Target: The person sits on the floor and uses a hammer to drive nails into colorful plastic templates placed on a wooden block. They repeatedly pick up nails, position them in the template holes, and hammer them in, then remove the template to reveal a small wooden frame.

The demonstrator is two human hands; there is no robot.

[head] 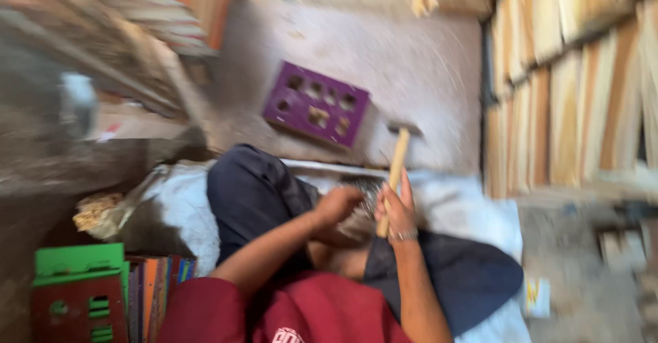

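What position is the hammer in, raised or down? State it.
Raised. The hammer stands nearly upright in the right hand, its head up above the left hand, which is closed beside it.

Left hand (337,204) curled into a loose fist at frame centre; right hand (395,209) just beside it, fingers wrapped, forearm rising from below.

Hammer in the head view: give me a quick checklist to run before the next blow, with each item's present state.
1. Right hand gripping the hammer by its wooden handle: ok.
2. Hammer head raised above the hands: ok.
3. Left hand closed on something small at the knee: cannot tell what, blurred.
4. Left hand apart from the hammer's path: cannot tell.
5. Purple board with holes lying out of the way on the floor: ok.
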